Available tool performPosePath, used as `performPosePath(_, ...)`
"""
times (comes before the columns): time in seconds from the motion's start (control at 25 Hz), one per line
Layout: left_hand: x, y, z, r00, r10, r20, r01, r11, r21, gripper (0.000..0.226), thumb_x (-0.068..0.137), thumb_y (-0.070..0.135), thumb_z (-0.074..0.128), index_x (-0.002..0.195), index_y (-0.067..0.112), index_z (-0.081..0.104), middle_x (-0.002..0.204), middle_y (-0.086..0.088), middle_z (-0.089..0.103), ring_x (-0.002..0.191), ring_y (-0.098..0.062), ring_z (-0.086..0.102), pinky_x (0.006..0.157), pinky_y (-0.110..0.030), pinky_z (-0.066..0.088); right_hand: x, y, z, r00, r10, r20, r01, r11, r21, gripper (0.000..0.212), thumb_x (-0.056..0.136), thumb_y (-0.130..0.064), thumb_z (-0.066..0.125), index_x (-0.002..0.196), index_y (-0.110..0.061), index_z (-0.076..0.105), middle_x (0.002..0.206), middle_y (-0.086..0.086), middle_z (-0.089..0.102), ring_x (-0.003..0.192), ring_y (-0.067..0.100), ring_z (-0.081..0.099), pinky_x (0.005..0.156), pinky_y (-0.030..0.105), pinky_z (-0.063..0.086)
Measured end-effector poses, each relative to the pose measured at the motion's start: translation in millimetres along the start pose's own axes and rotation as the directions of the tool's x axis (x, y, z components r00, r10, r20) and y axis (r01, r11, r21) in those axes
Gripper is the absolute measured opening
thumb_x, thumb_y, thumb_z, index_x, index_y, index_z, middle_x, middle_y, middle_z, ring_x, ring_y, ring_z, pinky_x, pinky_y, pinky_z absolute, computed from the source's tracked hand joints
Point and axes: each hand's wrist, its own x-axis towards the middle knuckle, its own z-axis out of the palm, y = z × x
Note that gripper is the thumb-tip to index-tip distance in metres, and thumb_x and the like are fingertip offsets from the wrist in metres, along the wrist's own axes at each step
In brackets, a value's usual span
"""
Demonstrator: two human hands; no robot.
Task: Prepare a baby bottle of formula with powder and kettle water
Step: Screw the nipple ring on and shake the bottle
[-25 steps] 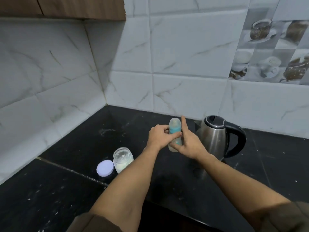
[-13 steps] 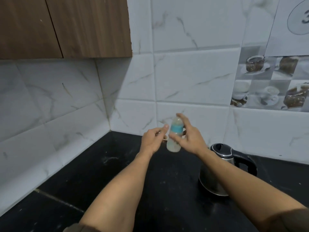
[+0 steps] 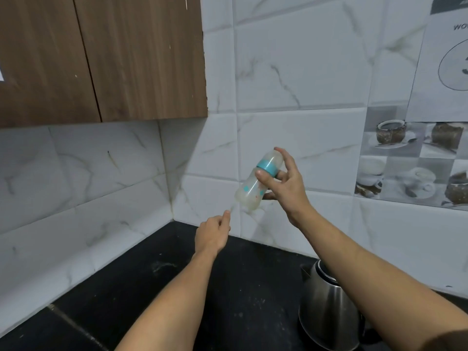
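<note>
The left hand (image 3: 212, 235), a second ago clasped on the baby bottle (image 3: 258, 182) together with the right, now hangs below it with fingers loosely curled; the right hand (image 3: 285, 184) alone keeps its grip, bottle raised and tilted; the kettle (image 3: 326, 307) sits lower in view; jar and lid have left it.

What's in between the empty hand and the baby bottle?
Nothing: only white wall tile shows behind the gap between the left hand and the bottle, in the head view.
</note>
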Motion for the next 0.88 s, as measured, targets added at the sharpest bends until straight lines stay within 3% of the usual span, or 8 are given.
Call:
performPosePath(0.16, 6, -2, 0, 0.999, -0.002, -0.048, 0.005, 0.998, 0.056, 0.065, 0.106, 0.061, 0.030, 0.093, 0.015, 0.074, 0.092, 0.003, 0.077, 0.088, -0.019, 0.070, 0.082, -0.037, 0.053, 24, -13, -5, 0.945, 0.121, -0.305, 0.009, 0.920, 0.392, 0.074, 0.094, -0.025, 0.078, 0.154, -0.033, 0.036, 0.127, 0.009, 0.066, 0.104, 0.032, 0.074, 0.071, 0.040, 0.064)
performPosePath(0.24, 9, 2, -2, 0.998, 0.004, -0.065, 0.000, 0.998, 0.064, 0.060, 0.107, 0.059, 0.033, 0.093, 0.015, 0.072, 0.092, 0.001, 0.077, 0.087, -0.020, 0.070, 0.081, -0.037, 0.053, 26, -14, -4, 0.974, 0.120, -0.193, -0.049, 0.940, 0.337, 0.072, 0.094, -0.025, 0.077, 0.153, -0.034, 0.037, 0.128, 0.009, 0.066, 0.105, 0.033, 0.074, 0.072, 0.041, 0.063)
performPosePath(0.4, 15, 14, -3, 0.996, 0.045, -0.071, -0.035, 0.991, 0.133, 0.043, 0.105, 0.050, 0.041, 0.081, 0.022, 0.062, 0.075, 0.005, 0.066, 0.076, -0.019, 0.064, 0.070, -0.037, 0.054, 11, -6, 3, 0.973, 0.096, 0.211, -0.095, 0.995, -0.013, 0.068, 0.091, -0.020, 0.079, 0.148, -0.036, 0.046, 0.104, 0.006, 0.074, 0.094, 0.022, 0.075, 0.069, 0.038, 0.061)
performPosePath(0.44, 16, 18, -5, 0.996, 0.053, -0.075, -0.042, 0.989, 0.143, 0.042, 0.105, 0.048, 0.041, 0.077, 0.023, 0.059, 0.070, 0.004, 0.062, 0.073, -0.020, 0.061, 0.064, -0.036, 0.048, 11, -6, 4, 0.980, 0.076, 0.184, -0.084, 0.996, 0.039, 0.068, 0.091, -0.020, 0.079, 0.148, -0.036, 0.045, 0.104, 0.005, 0.074, 0.094, 0.023, 0.075, 0.069, 0.038, 0.061)
performPosePath(0.6, 14, 20, -9, 0.994, 0.070, -0.089, -0.053, 0.983, 0.177, 0.049, 0.107, 0.048, 0.039, 0.069, 0.021, 0.053, 0.063, 0.003, 0.056, 0.065, -0.019, 0.055, 0.057, -0.032, 0.037, 34, -9, 3, 0.961, 0.169, -0.219, -0.054, 0.891, 0.451, 0.072, 0.094, -0.025, 0.078, 0.153, -0.030, 0.038, 0.126, 0.006, 0.065, 0.104, 0.034, 0.075, 0.074, 0.042, 0.064)
performPosePath(0.68, 15, 21, -11, 0.994, 0.066, -0.089, -0.049, 0.981, 0.188, 0.048, 0.107, 0.048, 0.040, 0.072, 0.020, 0.057, 0.064, 0.003, 0.058, 0.066, -0.018, 0.056, 0.057, -0.032, 0.037, 35, -8, 5, 0.977, 0.177, -0.121, -0.116, 0.911, 0.395, 0.071, 0.094, -0.026, 0.077, 0.153, -0.030, 0.039, 0.128, 0.008, 0.064, 0.101, 0.033, 0.075, 0.075, 0.043, 0.063)
performPosePath(0.8, 20, 24, -13, 0.994, 0.077, -0.080, -0.060, 0.978, 0.202, 0.045, 0.107, 0.046, 0.042, 0.074, 0.019, 0.059, 0.067, 0.001, 0.061, 0.066, -0.020, 0.059, 0.057, -0.032, 0.041, 22, -7, 12, 0.971, 0.132, 0.198, -0.147, 0.987, 0.062, 0.066, 0.092, -0.023, 0.078, 0.149, -0.033, 0.046, 0.115, 0.009, 0.071, 0.091, 0.027, 0.075, 0.070, 0.039, 0.061)
performPosePath(0.88, 21, 27, -18, 0.992, 0.091, -0.089, -0.072, 0.978, 0.196, 0.047, 0.106, 0.045, 0.042, 0.074, 0.017, 0.060, 0.066, 0.000, 0.061, 0.065, -0.020, 0.058, 0.057, -0.032, 0.041, 23, -8, 14, 0.985, 0.099, 0.141, -0.120, 0.982, 0.146, 0.066, 0.092, -0.022, 0.078, 0.149, -0.032, 0.046, 0.115, 0.011, 0.071, 0.092, 0.028, 0.076, 0.069, 0.039, 0.061)
